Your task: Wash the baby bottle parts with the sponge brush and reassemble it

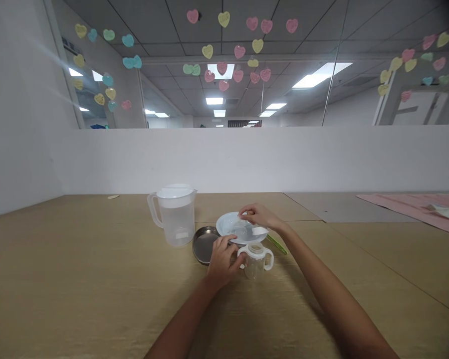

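Note:
A clear baby bottle with two white side handles stands upright on the table, its open mouth facing up. My left hand is at its left handle, thumb and fingers closed around it. Just behind is a shallow white bowl with clear and white pieces in it. Over this bowl my right hand is bent down, fingertips pinched on a small pale thing that I cannot make out. A green handle sticks out under the bowl's right side. Left of the bowl lies a round metal dish, partly behind my left hand.
A translucent lidded pitcher stands left of the metal dish, handle to the left. A small pale flat piece lies far left. Pink cloth covers the table's back right. A white wall with glass above closes off the back.

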`<state>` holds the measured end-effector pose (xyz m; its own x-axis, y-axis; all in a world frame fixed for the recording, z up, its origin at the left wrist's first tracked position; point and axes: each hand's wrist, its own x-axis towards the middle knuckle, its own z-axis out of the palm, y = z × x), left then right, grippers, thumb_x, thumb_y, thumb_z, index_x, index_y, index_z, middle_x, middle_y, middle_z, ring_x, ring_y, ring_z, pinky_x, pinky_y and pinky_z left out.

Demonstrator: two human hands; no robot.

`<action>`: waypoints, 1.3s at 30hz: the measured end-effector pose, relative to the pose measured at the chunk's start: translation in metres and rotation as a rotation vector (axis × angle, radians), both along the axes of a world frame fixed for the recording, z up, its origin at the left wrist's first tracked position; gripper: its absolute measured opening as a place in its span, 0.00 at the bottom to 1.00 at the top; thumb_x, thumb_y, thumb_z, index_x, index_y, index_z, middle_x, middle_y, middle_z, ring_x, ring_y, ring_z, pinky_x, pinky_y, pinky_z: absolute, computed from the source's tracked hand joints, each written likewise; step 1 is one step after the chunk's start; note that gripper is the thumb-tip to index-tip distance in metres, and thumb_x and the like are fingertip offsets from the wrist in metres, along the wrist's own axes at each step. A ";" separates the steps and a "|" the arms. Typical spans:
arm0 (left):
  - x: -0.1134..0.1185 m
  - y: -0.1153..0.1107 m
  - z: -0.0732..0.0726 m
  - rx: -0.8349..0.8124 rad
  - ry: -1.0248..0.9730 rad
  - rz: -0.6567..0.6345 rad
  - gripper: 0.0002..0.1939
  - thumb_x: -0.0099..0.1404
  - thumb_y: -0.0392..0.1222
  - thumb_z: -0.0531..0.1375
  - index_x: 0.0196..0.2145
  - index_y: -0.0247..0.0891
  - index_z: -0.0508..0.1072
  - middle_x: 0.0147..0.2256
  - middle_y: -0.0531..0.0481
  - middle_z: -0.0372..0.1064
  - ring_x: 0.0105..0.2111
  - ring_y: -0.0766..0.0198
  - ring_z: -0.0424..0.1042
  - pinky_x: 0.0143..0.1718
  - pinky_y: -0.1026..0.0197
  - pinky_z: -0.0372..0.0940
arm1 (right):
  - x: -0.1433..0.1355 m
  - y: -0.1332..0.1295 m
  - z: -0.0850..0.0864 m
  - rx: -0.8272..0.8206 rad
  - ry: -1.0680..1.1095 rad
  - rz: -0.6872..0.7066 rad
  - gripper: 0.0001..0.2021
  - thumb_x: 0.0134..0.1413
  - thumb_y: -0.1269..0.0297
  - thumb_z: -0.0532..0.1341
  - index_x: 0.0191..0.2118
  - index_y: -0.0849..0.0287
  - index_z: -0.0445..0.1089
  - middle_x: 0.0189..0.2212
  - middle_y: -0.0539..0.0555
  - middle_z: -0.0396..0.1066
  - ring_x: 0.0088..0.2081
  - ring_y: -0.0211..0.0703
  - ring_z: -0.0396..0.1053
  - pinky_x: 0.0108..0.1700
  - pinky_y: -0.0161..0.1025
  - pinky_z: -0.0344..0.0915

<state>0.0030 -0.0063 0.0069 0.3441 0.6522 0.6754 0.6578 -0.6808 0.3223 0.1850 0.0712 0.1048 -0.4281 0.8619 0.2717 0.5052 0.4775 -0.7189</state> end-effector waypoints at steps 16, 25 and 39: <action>-0.003 0.006 -0.003 0.138 0.092 0.129 0.10 0.63 0.45 0.53 0.30 0.38 0.69 0.42 0.45 0.66 0.43 0.57 0.63 0.45 0.53 0.56 | 0.022 0.023 -0.016 0.204 -0.460 -0.443 0.10 0.46 0.64 0.60 0.35 0.59 0.75 0.30 0.55 0.72 0.30 0.39 0.66 0.30 0.32 0.55; -0.004 0.001 0.001 0.198 0.095 0.077 0.13 0.61 0.49 0.55 0.37 0.37 0.69 0.39 0.44 0.67 0.41 0.56 0.66 0.43 0.54 0.58 | -0.017 -0.018 0.010 0.463 -0.059 -0.420 0.14 0.52 0.62 0.53 0.37 0.59 0.74 0.19 0.48 0.67 0.22 0.35 0.61 0.27 0.32 0.51; -0.007 0.006 -0.002 0.420 -0.139 0.219 0.23 0.62 0.54 0.51 0.44 0.31 0.68 0.35 0.38 0.70 0.36 0.54 0.70 0.36 0.54 0.65 | -0.076 -0.062 -0.007 0.499 -0.303 -0.073 0.12 0.56 0.66 0.53 0.40 0.55 0.72 0.32 0.52 0.73 0.33 0.38 0.68 0.35 0.33 0.56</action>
<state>-0.0038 0.0001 0.0053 0.1174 0.3610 0.9251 0.7703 -0.6211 0.1446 0.1091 0.0087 0.0974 -0.4942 0.6914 0.5270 0.6971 0.6774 -0.2349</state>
